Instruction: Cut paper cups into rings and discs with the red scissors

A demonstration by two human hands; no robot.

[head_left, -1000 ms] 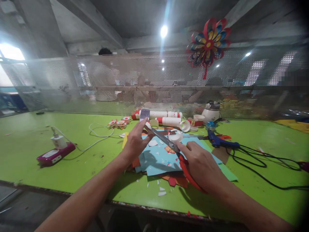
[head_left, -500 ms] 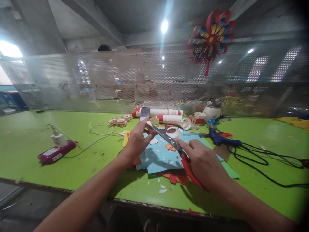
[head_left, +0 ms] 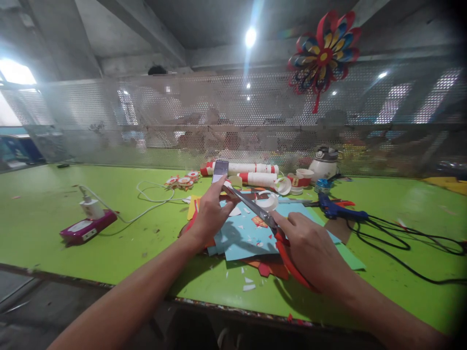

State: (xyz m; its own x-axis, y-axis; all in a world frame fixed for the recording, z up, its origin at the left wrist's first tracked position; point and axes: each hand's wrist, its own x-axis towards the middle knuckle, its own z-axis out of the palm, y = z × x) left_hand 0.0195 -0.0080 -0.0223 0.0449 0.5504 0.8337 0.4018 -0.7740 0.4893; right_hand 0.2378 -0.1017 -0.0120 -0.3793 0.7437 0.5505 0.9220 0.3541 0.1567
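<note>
My right hand [head_left: 306, 243] is wrapped round the red handles of a pair of scissors [head_left: 260, 212]. The blades point up and left, looking nearly closed, and their tips meet a small white-and-red piece [head_left: 227, 185]. That piece is pinched in my left hand [head_left: 211, 211], whose thumb and fingers hide most of it. Below both hands lies a pile of light blue paper sheets [head_left: 241, 245], strewn with small white and red scraps. A curled white strip [head_left: 268, 201] rests beyond the blades. Just past my left fingertips a phone [head_left: 221, 169] leans upright.
Stacked red-and-white paper cups [head_left: 259, 179] lie at the back, near a white jug [head_left: 323, 167]. A blue glue gun [head_left: 339, 209] with black cable is on the right. A purple power strip [head_left: 89, 228] sits left. Behind stands a perforated metal screen [head_left: 109, 116].
The whole view has shifted slightly, so things appear a little further right. Both hands keep nearly the same pose, with the scissors still against the held piece.
</note>
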